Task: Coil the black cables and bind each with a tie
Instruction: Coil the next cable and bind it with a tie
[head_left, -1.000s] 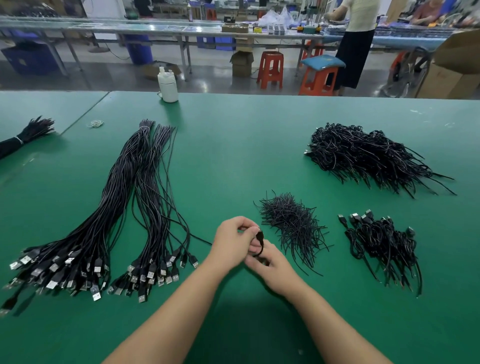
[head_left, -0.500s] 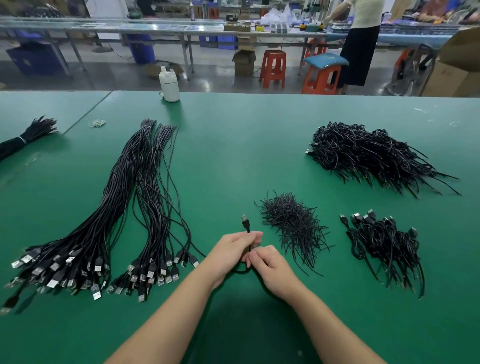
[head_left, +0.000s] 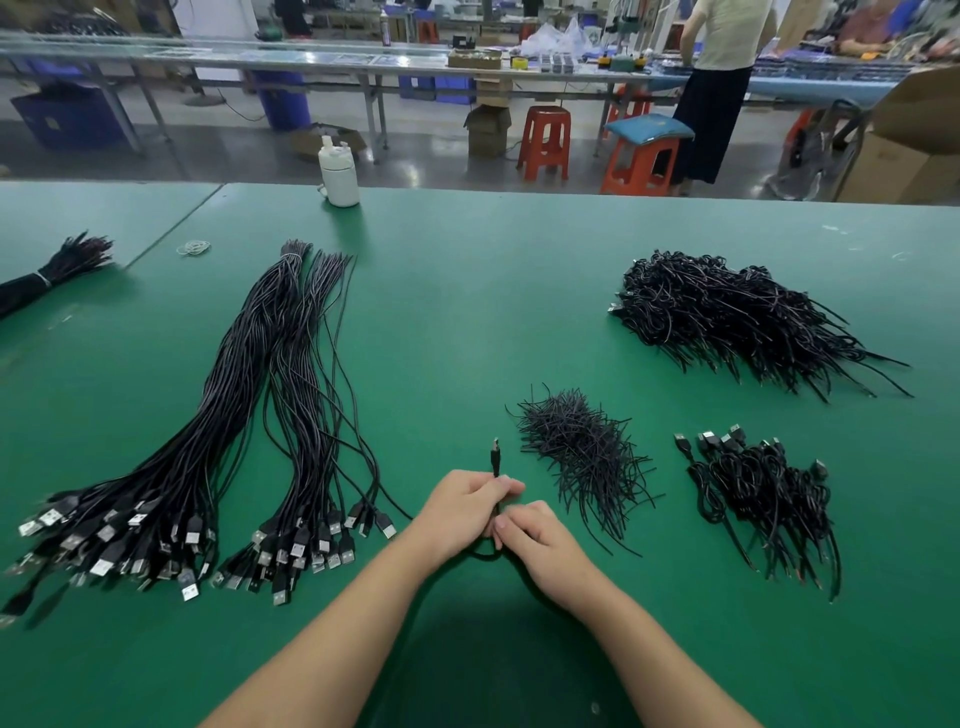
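Down at the near middle of the green table (head_left: 467, 312), seen from the head camera, the left hand (head_left: 462, 512) grips a single black cable (head_left: 496, 460), whose connector end stands up past the fingers. The right hand (head_left: 545, 545) pinches the same cable just below, and a short loop of it sags beneath both hands. To the left lie two long bundles of straight cables (head_left: 228, 415). Right of the hands sits a heap of loose ties (head_left: 582, 447), then a small pile of coiled cables (head_left: 763, 499). Farther back lies a larger black heap (head_left: 727, 312). A white bottle (head_left: 338, 174) stands at the far edge.
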